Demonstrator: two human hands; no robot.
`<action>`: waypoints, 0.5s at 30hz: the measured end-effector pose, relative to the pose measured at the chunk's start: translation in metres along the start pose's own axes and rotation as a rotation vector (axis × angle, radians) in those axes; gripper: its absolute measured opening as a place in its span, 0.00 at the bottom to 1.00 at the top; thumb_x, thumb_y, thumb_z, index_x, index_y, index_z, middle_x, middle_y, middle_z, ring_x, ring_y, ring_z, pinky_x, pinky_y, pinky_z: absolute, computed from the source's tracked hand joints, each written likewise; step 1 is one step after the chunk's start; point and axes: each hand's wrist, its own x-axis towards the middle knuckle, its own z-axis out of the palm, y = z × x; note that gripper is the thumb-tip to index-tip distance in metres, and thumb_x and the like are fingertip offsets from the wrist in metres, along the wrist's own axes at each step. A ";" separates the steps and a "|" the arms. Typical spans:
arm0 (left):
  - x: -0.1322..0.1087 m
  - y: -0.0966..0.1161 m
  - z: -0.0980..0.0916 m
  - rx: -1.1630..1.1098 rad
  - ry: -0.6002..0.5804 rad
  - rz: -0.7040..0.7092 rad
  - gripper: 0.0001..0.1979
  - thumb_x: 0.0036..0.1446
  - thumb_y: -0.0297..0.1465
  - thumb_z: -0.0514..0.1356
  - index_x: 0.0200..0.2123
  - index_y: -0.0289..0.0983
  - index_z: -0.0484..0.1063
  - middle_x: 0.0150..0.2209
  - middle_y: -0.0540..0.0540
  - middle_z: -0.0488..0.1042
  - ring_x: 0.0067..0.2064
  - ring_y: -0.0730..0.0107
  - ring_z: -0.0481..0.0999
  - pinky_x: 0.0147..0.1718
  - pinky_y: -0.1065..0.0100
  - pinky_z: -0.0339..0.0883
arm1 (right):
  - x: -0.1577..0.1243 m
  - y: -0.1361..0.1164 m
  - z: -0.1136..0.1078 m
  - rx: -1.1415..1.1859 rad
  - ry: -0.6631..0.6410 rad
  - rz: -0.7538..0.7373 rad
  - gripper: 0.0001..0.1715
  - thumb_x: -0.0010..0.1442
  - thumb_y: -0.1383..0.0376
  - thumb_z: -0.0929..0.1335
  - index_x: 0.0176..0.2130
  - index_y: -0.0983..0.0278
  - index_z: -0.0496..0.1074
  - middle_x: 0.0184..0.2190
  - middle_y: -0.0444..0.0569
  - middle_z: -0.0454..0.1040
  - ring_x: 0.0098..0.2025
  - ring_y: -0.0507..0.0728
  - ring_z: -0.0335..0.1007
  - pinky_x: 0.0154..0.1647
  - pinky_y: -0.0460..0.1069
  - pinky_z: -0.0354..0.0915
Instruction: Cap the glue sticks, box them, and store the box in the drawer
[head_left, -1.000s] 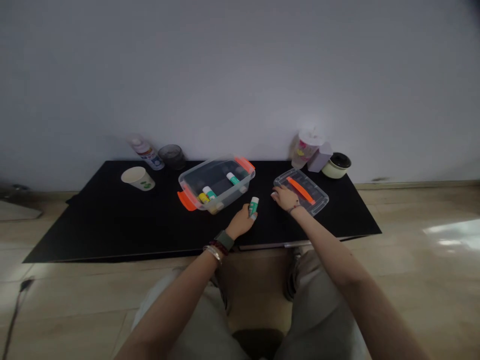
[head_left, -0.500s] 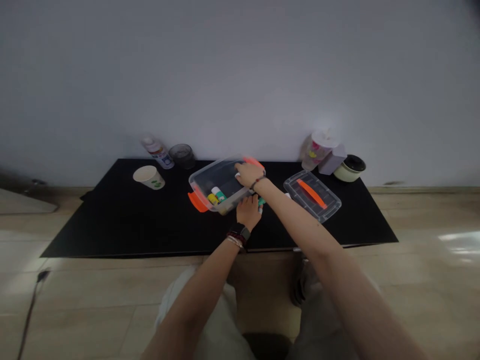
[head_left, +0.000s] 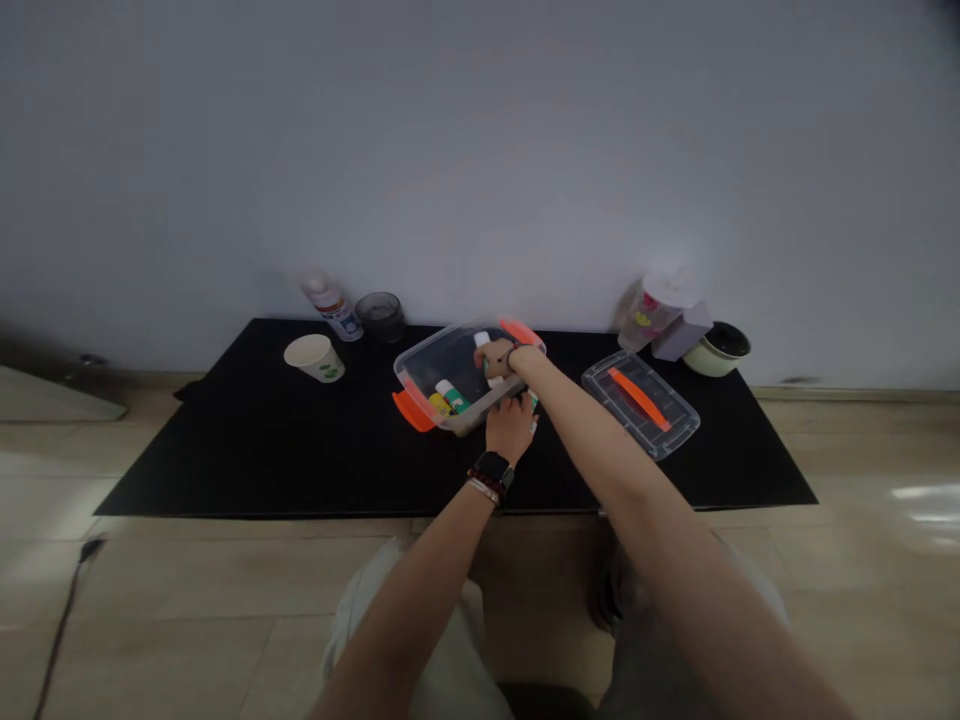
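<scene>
My right hand (head_left: 496, 358) reaches into a clear plastic box with orange handles (head_left: 420, 400) and closes around a white-capped glue stick (head_left: 481, 342), partly hiding it. My left hand (head_left: 510, 428) sits at the box's front wall, its fingers around a green-labelled glue stick (head_left: 532, 400), of which only a sliver shows. Inside the box lie a yellow glue stick (head_left: 440, 404) and a green-and-white glue stick (head_left: 452, 396). The box's clear lid (head_left: 640, 405), with its orange strap, lies to the right.
All this stands on a black tabletop (head_left: 225, 450). Along the wall are a paper cup (head_left: 313, 357), a spray can (head_left: 334, 308), a dark glass (head_left: 380, 316), a lidded plastic cup (head_left: 658, 305), a lilac box (head_left: 681, 335) and a cream bowl (head_left: 716, 352).
My right hand has moved off the lid and into the box, around the white-capped stick. My left hand has moved up against the box. The view has shifted, so everything sits further right.
</scene>
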 end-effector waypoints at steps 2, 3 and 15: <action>0.001 0.003 -0.003 0.032 0.027 -0.028 0.17 0.63 0.30 0.55 0.53 0.30 0.68 0.47 0.30 0.74 0.56 0.44 0.68 0.53 0.51 0.61 | -0.020 0.002 -0.022 -0.020 0.021 -0.011 0.12 0.58 0.71 0.72 0.44 0.63 0.75 0.41 0.50 0.77 0.44 0.58 0.73 0.49 0.52 0.68; 0.001 0.005 -0.006 0.034 0.034 -0.051 0.16 0.64 0.30 0.54 0.53 0.30 0.69 0.47 0.30 0.74 0.55 0.44 0.69 0.54 0.50 0.60 | -0.035 0.004 -0.034 -0.019 0.070 -0.033 0.14 0.59 0.71 0.70 0.46 0.63 0.74 0.43 0.51 0.76 0.47 0.58 0.71 0.51 0.52 0.66; -0.024 0.040 -0.029 -1.379 -0.433 -0.469 0.23 0.63 0.52 0.51 0.48 0.41 0.67 0.38 0.45 0.76 0.33 0.68 0.78 0.34 0.67 0.70 | -0.206 0.045 0.000 0.513 0.095 0.064 0.38 0.61 0.62 0.67 0.66 0.60 0.53 0.29 0.40 0.71 0.25 0.51 0.69 0.31 0.47 0.65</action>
